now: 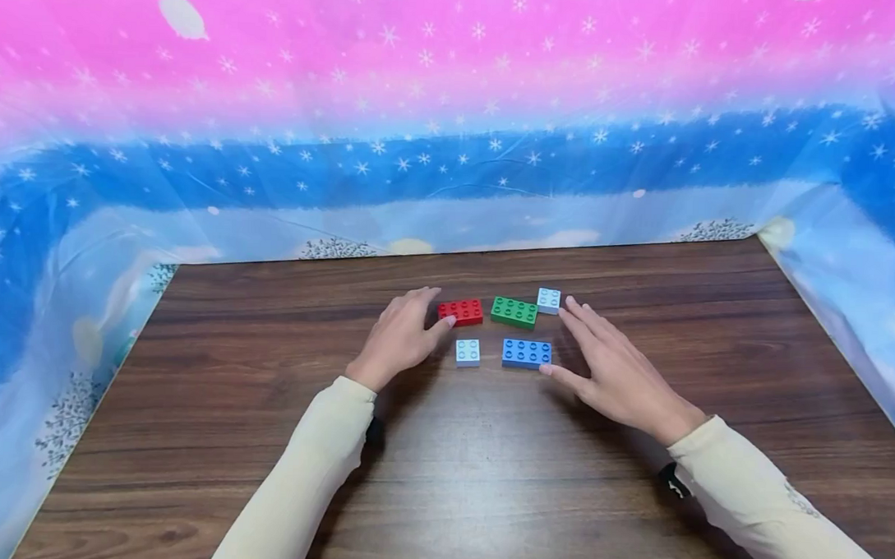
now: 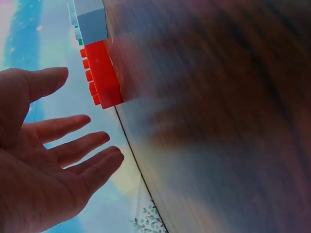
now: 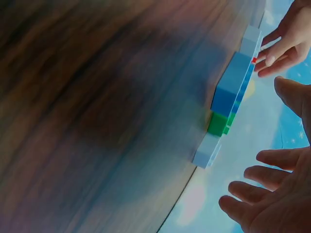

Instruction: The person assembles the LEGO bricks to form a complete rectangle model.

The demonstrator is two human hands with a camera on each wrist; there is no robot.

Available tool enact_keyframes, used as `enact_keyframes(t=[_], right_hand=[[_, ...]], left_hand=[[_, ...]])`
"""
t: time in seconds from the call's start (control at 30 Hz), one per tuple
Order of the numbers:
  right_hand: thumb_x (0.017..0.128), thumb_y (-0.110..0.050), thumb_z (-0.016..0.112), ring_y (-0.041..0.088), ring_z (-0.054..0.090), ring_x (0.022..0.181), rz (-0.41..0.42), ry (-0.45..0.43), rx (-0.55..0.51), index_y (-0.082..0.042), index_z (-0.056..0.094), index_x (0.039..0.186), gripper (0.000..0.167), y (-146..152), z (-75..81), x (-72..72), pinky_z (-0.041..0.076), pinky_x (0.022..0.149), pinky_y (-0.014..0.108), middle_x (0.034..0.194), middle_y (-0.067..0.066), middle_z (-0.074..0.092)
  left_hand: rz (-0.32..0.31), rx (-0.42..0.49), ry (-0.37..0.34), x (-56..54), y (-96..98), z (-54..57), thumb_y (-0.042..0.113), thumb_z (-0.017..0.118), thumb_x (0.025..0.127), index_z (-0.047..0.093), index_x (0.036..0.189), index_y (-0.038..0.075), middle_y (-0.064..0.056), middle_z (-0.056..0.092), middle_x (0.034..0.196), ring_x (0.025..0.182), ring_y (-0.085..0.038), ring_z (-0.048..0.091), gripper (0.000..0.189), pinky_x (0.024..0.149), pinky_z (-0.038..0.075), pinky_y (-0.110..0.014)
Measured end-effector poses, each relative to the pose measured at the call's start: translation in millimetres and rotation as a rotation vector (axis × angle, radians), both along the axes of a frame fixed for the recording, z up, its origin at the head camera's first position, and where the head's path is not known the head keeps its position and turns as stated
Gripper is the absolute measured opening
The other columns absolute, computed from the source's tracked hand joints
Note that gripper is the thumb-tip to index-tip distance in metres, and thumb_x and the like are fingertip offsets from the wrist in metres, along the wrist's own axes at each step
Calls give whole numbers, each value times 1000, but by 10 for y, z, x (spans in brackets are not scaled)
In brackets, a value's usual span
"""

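Several toy building bricks lie grouped on the brown wooden table. My left hand [image 1: 401, 335] is beside the red brick [image 1: 461, 312], thumb over its near edge in the head view; its fingers are spread and grip nothing in the left wrist view. To the right, my right hand [image 1: 622, 372] has its fingers extended near the far light blue brick [image 1: 549, 300], and its thumb overlaps the corner of the blue brick [image 1: 526, 354]. Between the red and far light blue bricks sits the green brick [image 1: 514, 311]. A near light blue brick [image 1: 468, 353] lies in front of the red one.
The wooden table [image 1: 447, 493] stretches out around the bricks. A pink and blue snowflake-patterned cloth [image 1: 422, 163] hangs along its back edge and both sides. Dark bands show at both wrists below the cream sleeves [image 1: 300, 463].
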State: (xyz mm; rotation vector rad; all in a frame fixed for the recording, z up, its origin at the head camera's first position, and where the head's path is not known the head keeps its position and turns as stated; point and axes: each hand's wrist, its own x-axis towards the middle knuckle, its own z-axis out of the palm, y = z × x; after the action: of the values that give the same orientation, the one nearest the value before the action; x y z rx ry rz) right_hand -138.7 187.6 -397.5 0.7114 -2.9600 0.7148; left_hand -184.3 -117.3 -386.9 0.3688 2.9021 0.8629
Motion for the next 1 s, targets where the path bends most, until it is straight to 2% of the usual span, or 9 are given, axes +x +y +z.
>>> enact_keyframes(t=[0.2, 0.47, 0.73, 1.0], right_hand=[[96, -46, 68, 40, 31, 146, 11, -47, -17, -1, 37, 155, 80, -90, -11, -7, 31, 112, 61, 163, 19, 28], [94, -34, 74, 41, 42, 139, 23, -70, -51, 1, 44, 150, 73, -192, -35, -30, 36, 109, 60, 157, 20, 39], [92, -27, 78, 37, 53, 126, 8, -35, -64, 3, 57, 140, 60, -276, -51, -49, 43, 103, 57, 140, 21, 55], [92, -16, 77, 33, 60, 114, -12, -36, -99, 0, 66, 130, 42, -301, -87, -104, 47, 96, 54, 126, 17, 63]], left_hand=[[-16, 5, 10, -70, 45, -9, 27, 65, 101, 53, 146, 4, -17, 55, 144, 134, -33, 49, 52, 111, 38, -50], [-8, -32, 8, -99, 106, 8, 24, 69, 99, 58, 142, 6, -16, 58, 139, 127, -32, 53, 48, 106, 41, -48], [-21, -27, 24, -138, 111, -25, 19, 66, 100, 64, 136, 6, -15, 63, 131, 122, -29, 56, 38, 103, 43, -47], [-19, -34, 27, -141, 100, -31, 16, 67, 99, 67, 133, 6, -14, 65, 128, 118, -28, 58, 35, 100, 46, -46]])
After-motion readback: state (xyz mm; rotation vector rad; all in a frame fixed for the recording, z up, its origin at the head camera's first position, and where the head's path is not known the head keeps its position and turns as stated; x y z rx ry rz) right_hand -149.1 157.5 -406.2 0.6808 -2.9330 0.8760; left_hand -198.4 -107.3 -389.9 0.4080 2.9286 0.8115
